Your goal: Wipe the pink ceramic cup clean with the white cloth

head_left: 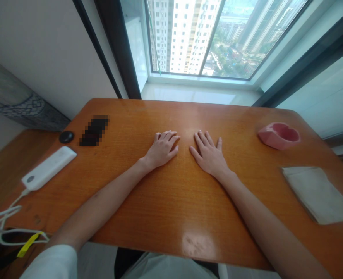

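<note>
At the near left corner of the wooden table [148,201], a white cable [25,192] is looped beside a yellow tag [29,245]. The cable is connected to a white oblong device [48,168]. On the right side, a folded pale cloth [319,195] is laid flat. Farther in, the tabletop is touched by both hands, palms down and apart: the left hand [163,148] is placed with fingers slightly bent, the right hand [210,153] with fingers spread; nothing is grasped by either. Beyond the cloth, a pink container [271,137] is positioned. At far left, a black disc [66,136] and a pixelated dark object [93,131] are located. Tall buildings are seen through the window [202,71].
</note>
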Available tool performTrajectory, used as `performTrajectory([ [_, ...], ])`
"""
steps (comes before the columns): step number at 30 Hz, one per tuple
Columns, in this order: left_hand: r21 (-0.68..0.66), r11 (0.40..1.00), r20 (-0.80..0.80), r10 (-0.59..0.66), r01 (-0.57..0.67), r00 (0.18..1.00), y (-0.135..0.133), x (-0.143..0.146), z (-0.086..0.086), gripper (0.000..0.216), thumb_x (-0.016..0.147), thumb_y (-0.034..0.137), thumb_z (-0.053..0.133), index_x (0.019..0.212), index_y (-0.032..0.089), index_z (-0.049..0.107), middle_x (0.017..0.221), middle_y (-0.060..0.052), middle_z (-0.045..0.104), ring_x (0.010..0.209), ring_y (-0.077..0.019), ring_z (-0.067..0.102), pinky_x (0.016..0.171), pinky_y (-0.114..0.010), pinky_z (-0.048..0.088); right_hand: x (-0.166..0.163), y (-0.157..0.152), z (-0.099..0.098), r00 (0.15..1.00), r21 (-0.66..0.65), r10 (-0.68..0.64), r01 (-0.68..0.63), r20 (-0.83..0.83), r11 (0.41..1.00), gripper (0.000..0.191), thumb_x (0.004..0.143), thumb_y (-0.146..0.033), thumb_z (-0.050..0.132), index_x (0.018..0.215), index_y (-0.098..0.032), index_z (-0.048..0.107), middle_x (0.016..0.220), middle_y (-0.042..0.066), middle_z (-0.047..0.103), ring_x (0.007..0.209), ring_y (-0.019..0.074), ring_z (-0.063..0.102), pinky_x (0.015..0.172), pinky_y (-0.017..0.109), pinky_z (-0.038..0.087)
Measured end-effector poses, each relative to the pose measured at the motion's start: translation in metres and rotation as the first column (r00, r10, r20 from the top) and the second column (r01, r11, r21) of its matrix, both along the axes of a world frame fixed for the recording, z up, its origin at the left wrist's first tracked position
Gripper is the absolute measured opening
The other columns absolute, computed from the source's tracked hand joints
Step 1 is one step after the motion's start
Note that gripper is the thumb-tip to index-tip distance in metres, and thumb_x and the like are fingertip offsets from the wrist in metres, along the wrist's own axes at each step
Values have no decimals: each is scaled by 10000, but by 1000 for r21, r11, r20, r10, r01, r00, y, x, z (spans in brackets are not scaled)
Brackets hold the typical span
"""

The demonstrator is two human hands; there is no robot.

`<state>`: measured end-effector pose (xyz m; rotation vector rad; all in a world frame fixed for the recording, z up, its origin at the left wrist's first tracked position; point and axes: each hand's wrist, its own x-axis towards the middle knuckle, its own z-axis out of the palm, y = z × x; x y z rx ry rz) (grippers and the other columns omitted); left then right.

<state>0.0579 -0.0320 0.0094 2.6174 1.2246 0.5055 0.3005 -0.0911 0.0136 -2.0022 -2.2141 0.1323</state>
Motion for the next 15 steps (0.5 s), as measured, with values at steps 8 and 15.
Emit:
performTrajectory([
  [8, 7, 1000, 0, -4, 4, 1000, -1, 0, 1, 432, 1160, 339, 512, 1544, 200, 652, 1722, -158, 621, 1628, -346, 537, 1310, -573, 354, -1, -1, 2, 1000, -5, -2, 1, -24, 1000, 749, 1195, -559, 290, 1842, -187, 358, 1942, 167, 323, 1814, 444, 285, 1390, 906, 156],
  [15, 6, 1000, 7, -2, 2, 1000, 0, 0, -1, 425, 1158, 339, 516, 1541, 224, 660, 1717, -152, 625, 1624, -349, 543, 1321, -569, 348, 0, -1, 0, 1000, 5, -4, 4, -6, 1000, 739, 1196, -553, 292, 1839, -196, 365, 1942, 157, 329, 1814, 441, 287, 1387, 906, 175],
])
